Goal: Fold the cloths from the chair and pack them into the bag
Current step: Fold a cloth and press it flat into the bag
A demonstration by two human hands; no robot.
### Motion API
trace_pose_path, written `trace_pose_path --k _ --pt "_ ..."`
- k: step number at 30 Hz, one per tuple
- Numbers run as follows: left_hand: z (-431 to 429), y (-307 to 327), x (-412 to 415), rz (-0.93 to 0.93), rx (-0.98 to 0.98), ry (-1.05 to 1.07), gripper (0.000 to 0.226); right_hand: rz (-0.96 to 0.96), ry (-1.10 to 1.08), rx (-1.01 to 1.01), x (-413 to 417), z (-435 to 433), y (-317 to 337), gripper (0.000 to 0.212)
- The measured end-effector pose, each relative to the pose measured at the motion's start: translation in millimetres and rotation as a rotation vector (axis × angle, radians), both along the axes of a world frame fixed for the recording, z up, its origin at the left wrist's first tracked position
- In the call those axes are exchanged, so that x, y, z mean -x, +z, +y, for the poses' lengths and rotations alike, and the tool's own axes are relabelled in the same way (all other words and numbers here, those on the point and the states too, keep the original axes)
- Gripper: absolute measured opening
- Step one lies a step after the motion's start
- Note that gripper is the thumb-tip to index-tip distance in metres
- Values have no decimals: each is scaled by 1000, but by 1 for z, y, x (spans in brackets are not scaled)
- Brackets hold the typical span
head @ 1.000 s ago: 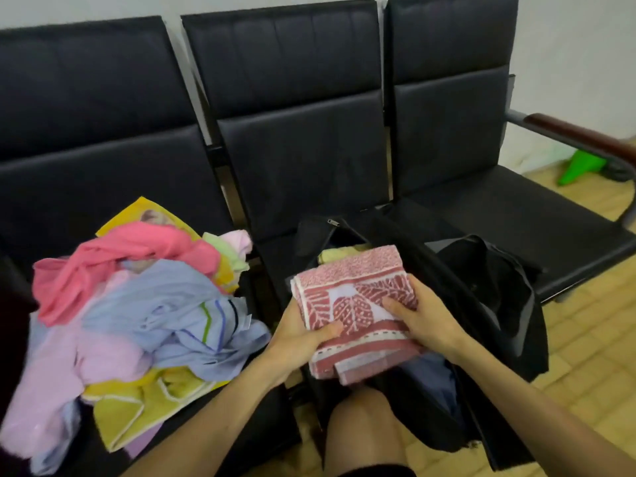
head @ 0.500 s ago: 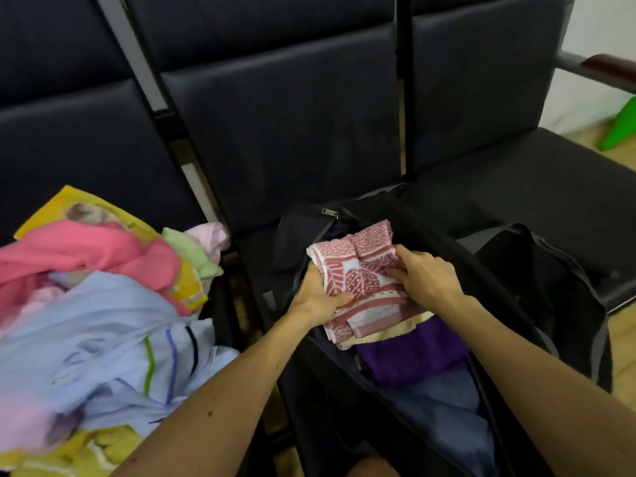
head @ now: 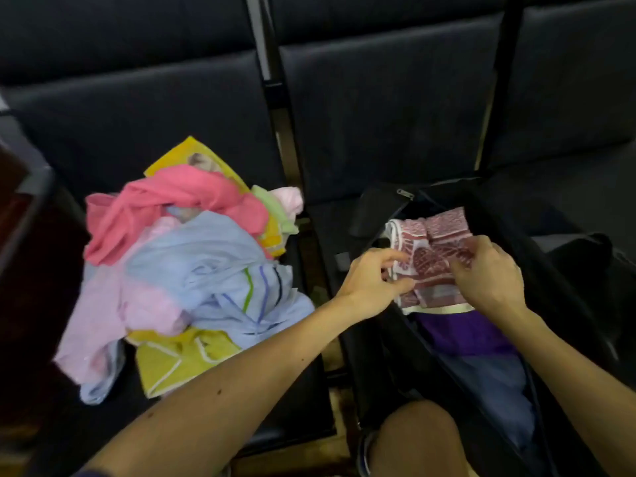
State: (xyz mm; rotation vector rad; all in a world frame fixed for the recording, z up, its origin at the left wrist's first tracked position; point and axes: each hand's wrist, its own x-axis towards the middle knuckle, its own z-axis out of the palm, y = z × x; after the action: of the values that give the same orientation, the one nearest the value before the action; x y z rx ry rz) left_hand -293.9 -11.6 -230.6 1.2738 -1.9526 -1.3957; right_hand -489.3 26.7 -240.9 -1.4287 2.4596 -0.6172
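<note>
Folded red patterned towel (head: 434, 235) lies at the far end of the black bag (head: 375, 215), directly between both hands. Left hand (head: 373, 282) pinches its left edge; right hand (head: 490, 275) grips its right side with curled fingers. Unfolded cloth pile (head: 206, 259) is nearer the left hand.

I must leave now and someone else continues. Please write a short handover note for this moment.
Hands: left hand pinches the red towel at its left edge; right hand grips its right side.
The towel is folded and in the open bag, next to a purple cloth.
Done: a few cloths packed.
Left: release the towel, then fold and pack the pile on the chair.
</note>
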Motion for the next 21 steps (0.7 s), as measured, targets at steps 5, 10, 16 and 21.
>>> trace_pose_path --k 5,10,16,21 --pt "42 12 -112 183 9 224 17 -146 235 202 -115 22 22 20" --pt "44 1 -227 40 71 542 23 -306 448 129 -224 16 16 13" --pt "8 5 -277 -185 352 612 4 -283 512 106 -298 -30 16 17" --pt "-27 2 -273 -214 376 592 13 -181 508 43 -330 -59 15 36"
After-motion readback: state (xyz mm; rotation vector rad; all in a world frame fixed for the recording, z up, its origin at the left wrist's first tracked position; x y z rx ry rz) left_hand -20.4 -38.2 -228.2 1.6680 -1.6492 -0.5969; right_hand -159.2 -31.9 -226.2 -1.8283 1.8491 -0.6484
